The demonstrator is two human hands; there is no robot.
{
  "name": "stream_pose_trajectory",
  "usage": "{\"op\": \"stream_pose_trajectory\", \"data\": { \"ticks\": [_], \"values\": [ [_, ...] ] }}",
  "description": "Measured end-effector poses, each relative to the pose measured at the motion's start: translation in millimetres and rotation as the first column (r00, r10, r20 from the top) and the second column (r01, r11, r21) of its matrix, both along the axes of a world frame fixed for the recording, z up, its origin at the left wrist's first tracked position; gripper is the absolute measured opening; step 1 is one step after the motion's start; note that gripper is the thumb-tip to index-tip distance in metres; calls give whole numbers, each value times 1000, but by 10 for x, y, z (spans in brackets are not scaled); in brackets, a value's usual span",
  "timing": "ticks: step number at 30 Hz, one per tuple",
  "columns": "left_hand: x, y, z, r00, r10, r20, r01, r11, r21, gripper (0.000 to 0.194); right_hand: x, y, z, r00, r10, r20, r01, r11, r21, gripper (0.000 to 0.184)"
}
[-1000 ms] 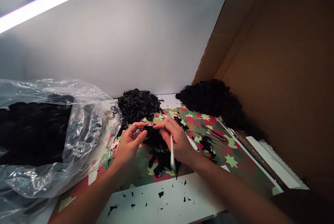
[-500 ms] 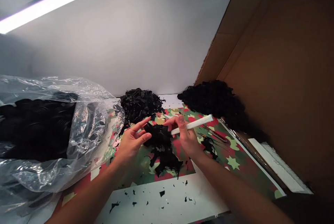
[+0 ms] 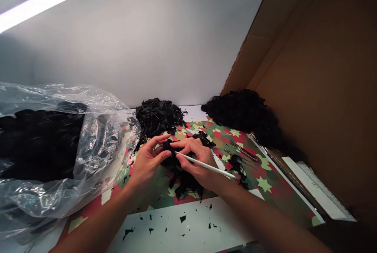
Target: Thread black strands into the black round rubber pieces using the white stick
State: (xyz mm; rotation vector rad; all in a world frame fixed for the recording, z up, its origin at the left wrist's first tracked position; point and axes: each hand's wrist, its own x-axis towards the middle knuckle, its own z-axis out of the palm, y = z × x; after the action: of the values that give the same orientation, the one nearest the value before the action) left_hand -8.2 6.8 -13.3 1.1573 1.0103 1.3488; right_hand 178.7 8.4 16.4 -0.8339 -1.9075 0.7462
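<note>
Moved: your right hand (image 3: pixel 196 158), closer to your left hand (image 3: pixel 147 160), the white stick (image 3: pixel 206 164) now slanting nearward. Right grips stick; left pinches a black ridged piece (image 3: pixel 167 145), partly finger-hidden, above black scraps (image 3: pixel 187 186). Far: black shred heap (image 3: pixel 159 115). Left: clear bag (image 3: pixel 103 198).

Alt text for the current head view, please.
The left hand holds a small black piece and the right hand a slim white stick, over a patterned sheet. Beyond lie a black scrap heap and a wider black heap; at left, a clear bag holds black pieces.
</note>
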Motion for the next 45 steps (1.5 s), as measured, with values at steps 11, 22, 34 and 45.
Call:
{"op": "stream_pose_trajectory", "data": {
  "ticks": [11,22,34,45],
  "values": [
    [65,-48,44,995,82,-62,-74,991,113,27,-117,-33,-150,979,-159,128,108,937,331,11],
    [71,-79,-4,994,90,67,-95,992,82,23,54,330,-164,757,-558,340,360,791,495,13],
    [35,-45,14,965,73,-253,-18,977,213,18,64,218,-94,994,25,103,-25,1000,-2,24],
    [26,-113,148,932,59,-358,1,986,164,19,-20,164,-159,942,50,331,-132,964,230,33]
  ]
}}
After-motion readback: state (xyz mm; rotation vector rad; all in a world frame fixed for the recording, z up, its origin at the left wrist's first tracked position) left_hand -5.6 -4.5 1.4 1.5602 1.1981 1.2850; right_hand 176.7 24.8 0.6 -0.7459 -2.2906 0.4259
